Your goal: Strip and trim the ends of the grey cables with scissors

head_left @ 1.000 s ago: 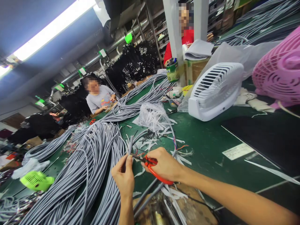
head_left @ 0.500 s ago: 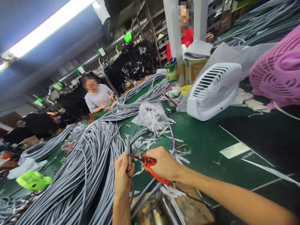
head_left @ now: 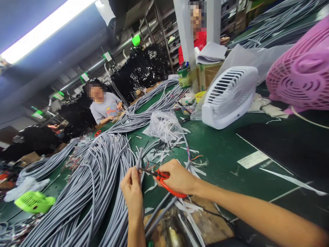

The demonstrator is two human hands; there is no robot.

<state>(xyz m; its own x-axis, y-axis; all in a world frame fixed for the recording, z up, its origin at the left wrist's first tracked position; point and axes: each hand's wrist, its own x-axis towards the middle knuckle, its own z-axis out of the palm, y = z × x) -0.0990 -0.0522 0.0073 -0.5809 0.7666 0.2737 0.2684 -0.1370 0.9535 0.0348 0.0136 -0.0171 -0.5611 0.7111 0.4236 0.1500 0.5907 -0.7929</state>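
Observation:
My left hand (head_left: 133,188) is closed around a grey cable (head_left: 139,157), whose cut end points up above my thumb. In my right hand (head_left: 177,176) are red-handled scissors (head_left: 168,187), gripped by the handles. Their dark blades reach left and meet the cable just above my left fingertips; whether they cut into it I cannot tell. A thick bundle of grey cables (head_left: 102,171) lies on the green table (head_left: 213,145) to the left of my hands. Beyond them, white strips and black scraps lie around a clear plastic bag (head_left: 164,125).
A white fan (head_left: 228,97) and a pink fan (head_left: 303,68) stand at the right; a small green fan (head_left: 34,201) lies at the left. A pen tin (head_left: 184,76) is by the post. Two co-workers (head_left: 105,106) are across the table. A black mat (head_left: 282,147) covers the right side.
The view has shifted slightly. My left hand has turned a little, and the cable's end now leans to the right. The scissors stay at the cable.

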